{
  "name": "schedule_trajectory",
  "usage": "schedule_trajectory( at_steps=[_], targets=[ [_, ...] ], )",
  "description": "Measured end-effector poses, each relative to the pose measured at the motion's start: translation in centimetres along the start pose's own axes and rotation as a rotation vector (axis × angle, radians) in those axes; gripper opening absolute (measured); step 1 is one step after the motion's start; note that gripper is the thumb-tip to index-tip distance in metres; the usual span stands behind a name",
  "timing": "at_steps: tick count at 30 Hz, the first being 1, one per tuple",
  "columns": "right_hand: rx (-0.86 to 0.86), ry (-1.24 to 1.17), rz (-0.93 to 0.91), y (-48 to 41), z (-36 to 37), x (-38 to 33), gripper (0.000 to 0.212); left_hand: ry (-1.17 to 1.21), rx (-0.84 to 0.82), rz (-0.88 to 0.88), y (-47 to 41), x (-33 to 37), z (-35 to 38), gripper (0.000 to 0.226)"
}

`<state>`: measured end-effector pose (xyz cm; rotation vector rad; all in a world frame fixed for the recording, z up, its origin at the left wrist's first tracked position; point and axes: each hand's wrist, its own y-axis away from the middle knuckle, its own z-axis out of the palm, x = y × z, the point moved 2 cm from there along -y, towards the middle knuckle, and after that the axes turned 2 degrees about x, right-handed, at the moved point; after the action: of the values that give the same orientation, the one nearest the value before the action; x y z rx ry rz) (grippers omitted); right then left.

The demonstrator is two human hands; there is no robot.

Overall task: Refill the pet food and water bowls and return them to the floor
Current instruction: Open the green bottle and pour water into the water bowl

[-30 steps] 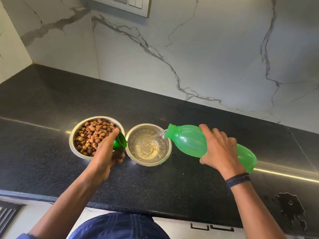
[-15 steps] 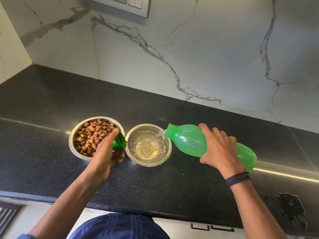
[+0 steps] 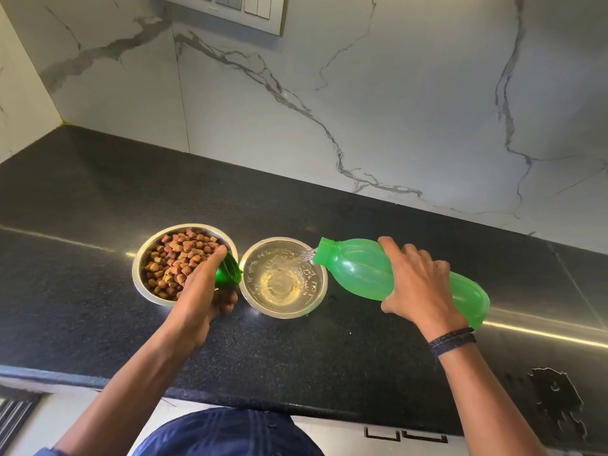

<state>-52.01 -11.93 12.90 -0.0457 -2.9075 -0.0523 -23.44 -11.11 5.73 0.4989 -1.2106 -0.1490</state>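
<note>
A round steel bowl [image 3: 138, 284] of brown kibble [image 3: 179, 255] is sitting on the black stone countertop [image 3: 98, 199]. At its four o'clock the left hand [image 3: 200, 287] is gripping a green plastic cap [image 3: 227, 274]. At three o'clock, a second steel bowl [image 3: 283, 313] is receiving water [image 3: 279, 284] from a tilted green plastic bottle [image 3: 355, 271], the right hand [image 3: 414, 287] gripping it.

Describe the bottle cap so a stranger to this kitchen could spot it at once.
On the black countertop, a steel kibble bowl stands left of a steel water bowl. Between them the left hand holds the cap. It is small and dark green, unlike the big, paler green bottle pouring from the right.
</note>
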Motion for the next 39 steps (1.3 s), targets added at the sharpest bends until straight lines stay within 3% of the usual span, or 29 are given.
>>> schedule_trajectory(
  at_steps=[39],
  targets=[
    [0.012,-0.003,-0.007,-0.17,-0.07,-0.04,0.107,-0.024,0.005,-0.013,-0.26,0.01,-0.25,0.025]
  ],
)
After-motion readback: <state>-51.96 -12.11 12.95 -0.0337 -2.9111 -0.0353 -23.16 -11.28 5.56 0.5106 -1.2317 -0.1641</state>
